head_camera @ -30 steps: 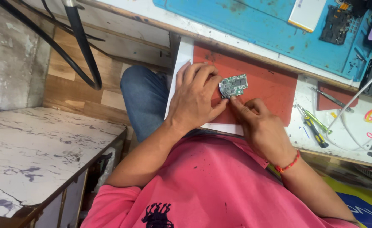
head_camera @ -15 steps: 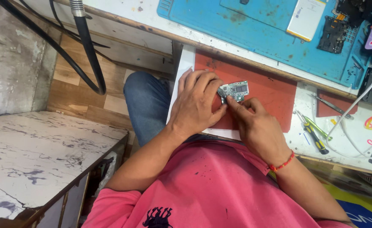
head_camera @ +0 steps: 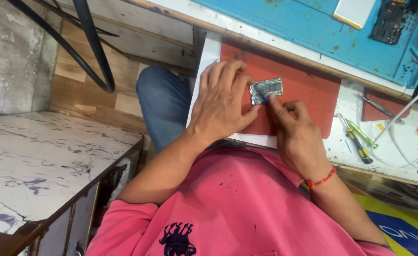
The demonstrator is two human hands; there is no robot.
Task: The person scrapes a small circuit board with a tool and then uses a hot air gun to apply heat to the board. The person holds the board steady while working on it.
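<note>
Single head-worn view, steeply downward and close over the red mat [head_camera: 308, 90] at the bench edge.

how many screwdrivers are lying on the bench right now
2, side by side on the white bench top right of the red mat: green-handled screwdriver and yellow-black screwdriver. Others may be out of frame.

The scene is bright and evenly lit by soft, diffuse light, with no hard-edged shadows. The left hand [head_camera: 223, 106] throws only a faint shadow onto the red mat [head_camera: 308, 95] beneath it. Colours are strong: the pink shirt [head_camera: 237, 204] and blue mat [head_camera: 313, 28] look saturated. The white part of the bench [head_camera: 346, 142] is close to overexposed. The space under the marble shelf [head_camera: 38, 161] falls into deep shade. Focus is fairly sharp at the centre; fine detail on the small board [head_camera: 266, 90] stays too small to read. Slight wide-angle bending shows in the black cables [head_camera: 93, 52] near the top edge.
</note>
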